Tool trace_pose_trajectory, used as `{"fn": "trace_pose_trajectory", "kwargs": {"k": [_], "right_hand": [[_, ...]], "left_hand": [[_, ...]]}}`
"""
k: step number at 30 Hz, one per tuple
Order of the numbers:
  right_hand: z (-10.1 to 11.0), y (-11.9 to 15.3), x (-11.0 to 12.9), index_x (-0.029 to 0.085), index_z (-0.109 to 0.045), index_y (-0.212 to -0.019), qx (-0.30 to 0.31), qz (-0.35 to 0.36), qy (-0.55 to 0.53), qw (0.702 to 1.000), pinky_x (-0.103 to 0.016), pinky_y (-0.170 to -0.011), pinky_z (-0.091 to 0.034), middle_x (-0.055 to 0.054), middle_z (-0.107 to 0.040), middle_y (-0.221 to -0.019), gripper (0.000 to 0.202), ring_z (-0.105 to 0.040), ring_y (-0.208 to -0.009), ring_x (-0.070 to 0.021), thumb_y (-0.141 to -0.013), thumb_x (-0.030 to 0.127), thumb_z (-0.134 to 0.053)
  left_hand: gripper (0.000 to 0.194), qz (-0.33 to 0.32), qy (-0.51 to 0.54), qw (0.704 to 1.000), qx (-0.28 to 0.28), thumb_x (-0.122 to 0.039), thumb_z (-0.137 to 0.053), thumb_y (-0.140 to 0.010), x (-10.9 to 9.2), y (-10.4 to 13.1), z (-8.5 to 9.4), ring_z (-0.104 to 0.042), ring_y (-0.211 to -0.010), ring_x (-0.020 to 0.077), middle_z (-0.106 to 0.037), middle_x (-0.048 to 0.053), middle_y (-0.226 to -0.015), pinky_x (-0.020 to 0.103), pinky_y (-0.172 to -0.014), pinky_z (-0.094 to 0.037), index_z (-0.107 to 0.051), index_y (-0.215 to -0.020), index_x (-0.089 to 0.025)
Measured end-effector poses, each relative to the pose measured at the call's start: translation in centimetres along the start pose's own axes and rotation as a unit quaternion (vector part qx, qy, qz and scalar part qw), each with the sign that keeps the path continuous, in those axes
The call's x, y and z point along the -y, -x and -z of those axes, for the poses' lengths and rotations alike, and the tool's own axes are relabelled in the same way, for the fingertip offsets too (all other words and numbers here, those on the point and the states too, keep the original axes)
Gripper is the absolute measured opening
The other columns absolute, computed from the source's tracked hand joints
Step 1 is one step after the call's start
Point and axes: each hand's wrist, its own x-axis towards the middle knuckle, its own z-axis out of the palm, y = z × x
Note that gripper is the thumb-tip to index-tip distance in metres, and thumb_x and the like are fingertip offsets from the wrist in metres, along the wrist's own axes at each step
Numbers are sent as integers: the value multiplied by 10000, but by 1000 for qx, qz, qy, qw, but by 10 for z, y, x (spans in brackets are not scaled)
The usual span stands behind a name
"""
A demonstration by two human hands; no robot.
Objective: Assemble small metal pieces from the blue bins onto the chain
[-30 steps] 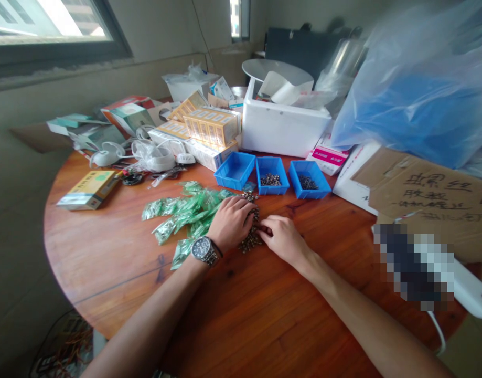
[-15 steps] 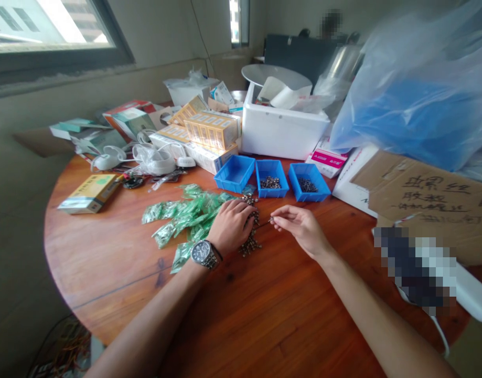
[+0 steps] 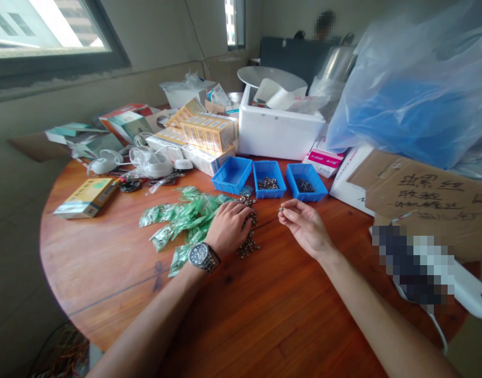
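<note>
My left hand (image 3: 229,226), with a watch (image 3: 200,255) on its wrist, rests palm down at the edge of a pile of small metal screws (image 3: 246,247). Its fingers are stretched over the pile and hide part of it. Against its other side lie several green plastic packets (image 3: 189,218). To the right, my right hand (image 3: 306,226) is raised a little over the table, thumb and fingertips pinched on a small metal screw (image 3: 280,209). Beyond both hands stand a blue bin holding screws (image 3: 269,190), a second blue bin with darker small parts (image 3: 307,193), and an empty blue bin (image 3: 232,184).
A white foam box (image 3: 280,131) and stacked yellow boxes (image 3: 207,134) stand behind the bins. A yellow carton (image 3: 85,198) lies at left. Cardboard (image 3: 429,199) and a large plastic bag (image 3: 414,105) crowd the right side of the round wooden table (image 3: 241,325).
My right hand has moved slightly right and away from the pile, toward the right blue bin, with the screw in its fingertips. My left hand stays at the pile. The view has shifted slightly.
</note>
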Motion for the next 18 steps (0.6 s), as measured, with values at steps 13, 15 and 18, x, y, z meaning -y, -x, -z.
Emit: {"fn": "trace_pose_trajectory", "kwargs": {"k": [13,15,18], "right_hand": [[2,-8,-8,204,-767,-945,-9,46,113,993,-318,-712,-585,-55,-774,-860,343,-688,-756,-178,-777,478,-888],[4,-20,-6,197,-770,-943,-24,70,166,983,-337,-747,-610,-78,-802,-886,337,-733,-795,-207,-784,474,-878],[6,-49,2,191,-768,-932,-47,141,248,957,-354,-787,-625,-91,-816,-913,278,-766,-840,-233,-805,427,-843]], "left_hand": [[253,-2,-4,1000,-1,-259,-516,-1067,0,0,0,-656,-1234,286,-763,88,-1213,491,-1109,-500,-716,-1219,-226],[253,-3,-6,1000,1,-265,-514,-1069,0,0,0,-663,-1219,286,-765,89,-1206,491,-1101,-504,-717,-1214,-226],[262,-3,-6,1000,-2,-252,-506,-1066,1,-1,0,-667,-1213,284,-765,91,-1208,483,-1104,-505,-722,-1211,-224]]}}
